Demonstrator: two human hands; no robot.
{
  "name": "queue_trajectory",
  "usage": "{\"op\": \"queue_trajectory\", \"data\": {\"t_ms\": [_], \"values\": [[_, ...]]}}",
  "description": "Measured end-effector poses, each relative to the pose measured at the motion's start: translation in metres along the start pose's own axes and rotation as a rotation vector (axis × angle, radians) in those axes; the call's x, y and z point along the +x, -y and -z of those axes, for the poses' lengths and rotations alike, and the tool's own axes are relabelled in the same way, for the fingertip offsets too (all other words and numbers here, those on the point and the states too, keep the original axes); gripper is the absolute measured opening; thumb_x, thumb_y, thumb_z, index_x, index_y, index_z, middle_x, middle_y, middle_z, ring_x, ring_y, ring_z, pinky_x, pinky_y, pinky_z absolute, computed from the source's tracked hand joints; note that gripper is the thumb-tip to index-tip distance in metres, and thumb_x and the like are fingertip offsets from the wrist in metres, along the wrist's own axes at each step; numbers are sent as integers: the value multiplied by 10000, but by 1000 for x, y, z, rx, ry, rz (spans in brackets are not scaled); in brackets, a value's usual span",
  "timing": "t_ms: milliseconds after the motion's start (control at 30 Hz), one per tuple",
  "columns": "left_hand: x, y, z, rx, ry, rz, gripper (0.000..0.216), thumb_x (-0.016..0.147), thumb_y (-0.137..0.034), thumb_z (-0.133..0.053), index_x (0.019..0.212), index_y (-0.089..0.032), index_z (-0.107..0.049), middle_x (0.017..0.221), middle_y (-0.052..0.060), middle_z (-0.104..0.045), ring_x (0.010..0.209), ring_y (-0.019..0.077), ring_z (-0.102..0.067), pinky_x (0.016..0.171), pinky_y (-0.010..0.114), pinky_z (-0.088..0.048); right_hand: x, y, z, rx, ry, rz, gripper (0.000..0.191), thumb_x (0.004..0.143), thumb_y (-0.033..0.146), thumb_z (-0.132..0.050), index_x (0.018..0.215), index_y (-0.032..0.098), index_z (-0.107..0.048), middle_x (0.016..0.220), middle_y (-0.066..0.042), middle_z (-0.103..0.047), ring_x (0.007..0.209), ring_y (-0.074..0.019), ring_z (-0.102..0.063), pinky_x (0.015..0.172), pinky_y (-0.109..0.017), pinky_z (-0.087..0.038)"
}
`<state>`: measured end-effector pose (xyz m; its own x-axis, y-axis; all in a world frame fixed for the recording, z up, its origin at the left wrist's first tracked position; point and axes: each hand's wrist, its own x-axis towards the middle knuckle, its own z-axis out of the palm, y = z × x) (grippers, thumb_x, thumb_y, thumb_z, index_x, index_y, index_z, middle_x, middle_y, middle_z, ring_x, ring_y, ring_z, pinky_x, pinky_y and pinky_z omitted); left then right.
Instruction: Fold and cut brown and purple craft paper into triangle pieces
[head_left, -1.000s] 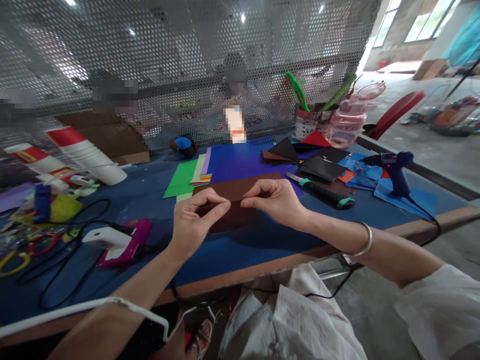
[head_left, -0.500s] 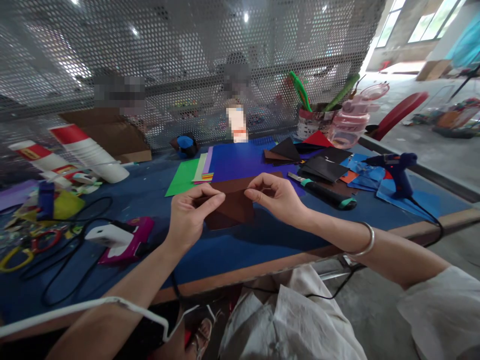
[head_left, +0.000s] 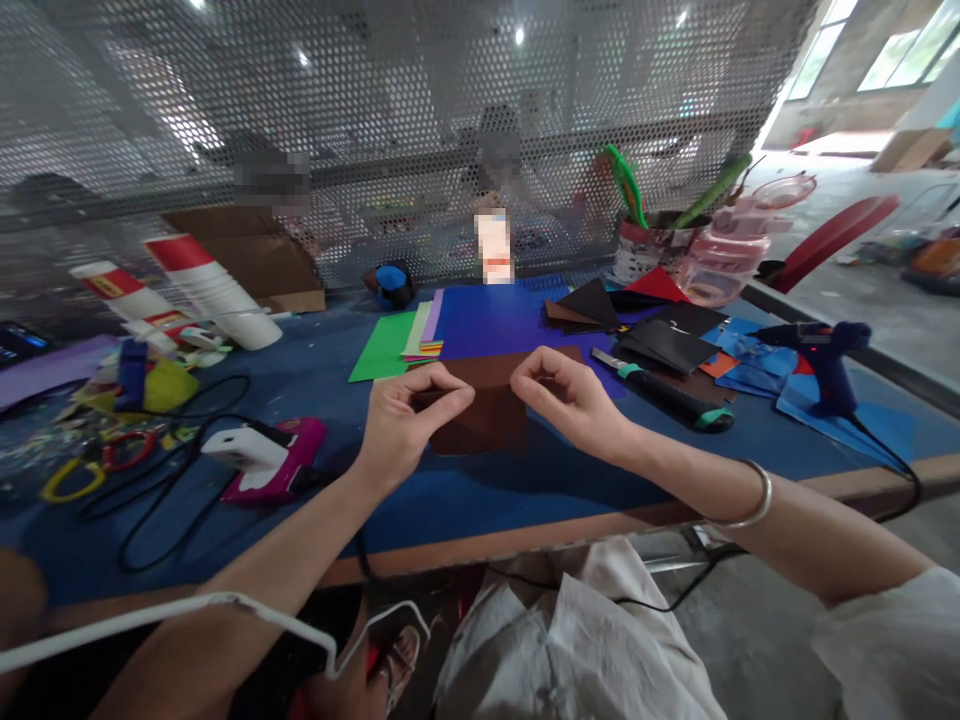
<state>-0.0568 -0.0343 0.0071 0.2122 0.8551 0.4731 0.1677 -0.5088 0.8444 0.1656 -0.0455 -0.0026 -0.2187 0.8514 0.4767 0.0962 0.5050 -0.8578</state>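
Observation:
A piece of brown paper is held up over the front of the table, between my two hands. My left hand pinches its left side with thumb and forefinger. On the other side my right hand also has thumb and fingertips closed on the paper, near its upper edge. Behind it lie blue sheets, with green paper to their left. A utility knife with its blade out rests to the right of my right hand.
A glue gun stands on blue scraps at the right, its cord running off the edge. Black paper pieces lie behind the knife. At left are a magenta power strip, scissors and stacked paper cups.
The camera view has turned slightly left, so everything on the table appears farther right. Both hands keep their pinch on the brown paper, whose lower part hangs at a slightly different angle.

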Motion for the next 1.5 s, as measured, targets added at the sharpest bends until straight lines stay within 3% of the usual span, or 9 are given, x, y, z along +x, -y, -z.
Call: {"op": "queue_trajectory", "data": {"t_ms": [367, 600, 800, 900, 1000, 1100, 1233, 1367, 1500], "values": [[-7, -18, -10, 2, 166, -7, 203, 869, -284, -735, 687, -198, -719, 659, -9, -609, 609, 122, -542, 567, 256, -403, -6, 4, -4, -166, 72, 177, 206, 973, 337, -666, 822, 196, -676, 779, 0, -705, 702, -112, -586, 664, -254, -465], [-8, -27, -11, 124, 136, -118, 194, 878, -208, -690, 684, -203, -693, 638, -19, -596, 566, 109, -524, 530, 256, -375, -8, 2, -6, -152, 81, 198, 169, 973, 340, -699, 871, 206, -696, 842, -6, -735, 755, -124, -626, 697, -256, -484], [-5, -23, -8, 130, 138, -150, 149, 866, -196, -733, 720, -218, -753, 664, -9, -683, 613, 129, -605, 567, 263, -435, -8, 5, -4, -192, 49, 228, 320, 983, 422, -708, 747, 216, -640, 731, 9, -672, 680, -123, -579, 694, -278, -480], [-2, -19, -4, 153, 41, -145, 109, 842, -217, -789, 738, -232, -764, 701, -10, -720, 647, 141, -632, 595, 275, -466, -5, 2, 1, -272, 8, 256, 251, 993, 382, -702, 804, 220, -679, 778, -7, -695, 738, -148, -623, 747, -303, -499], [-1, -16, 0, 218, -54, -267, 131, 867, -207, -795, 751, -234, -743, 755, -3, -742, 705, 155, -670, 666, 296, -522, 0, -4, 10, -427, 0, 438, 171, 1037, 248, -610, 915, 226, -728, 898, -47, -748, 866, -185, -669, 822, -337, -512], [-3, -12, -1, 413, -61, -603, 108, 891, -172, -799, 819, -229, -742, 803, 1, -761, 741, 160, -700, 701, 306, -558, 7, -11, 21, -583, -1, 655, 241, 1054, 154, -538, 944, 216, -744, 953, -69, -772, 912, -198, -654, 825, -355, -508], [-9, 0, -12, 706, 41, -977, 73, 905, -135, -786, 885, -188, -740, 774, 9, -760, 716, 168, -697, 673, 309, -561, 11, -23, 38, -796, 76, 787, 229, 1042, 144, -578, 895, 199, -746, 950, -63, -777, 917, -204, -610, 804, -361, -486], [-20, 14, -28, 752, 225, -980, 72, 946, -140, -741, 874, -147, -741, 768, 21, -742, 701, 170, -684, 667, 313, -560, 0, -33, 53, -866, 317, 780, 291, 1043, 82, -521, 896, 187, -749, 945, -48, -780, 935, -189, -615, 812, -339, -497], [-27, 21, -36, 702, 390, -904, 141, 1010, -205, -675, 917, -139, -758, 813, 31, -730, 712, 174, -677, 644, 314, -543, -16, -33, 65, -847, 480, 621, 303, 1064, 108, -497, 954, 174, -772, 1010, -72, -794, 951, -192, -657, 816, -346, -522]]}}
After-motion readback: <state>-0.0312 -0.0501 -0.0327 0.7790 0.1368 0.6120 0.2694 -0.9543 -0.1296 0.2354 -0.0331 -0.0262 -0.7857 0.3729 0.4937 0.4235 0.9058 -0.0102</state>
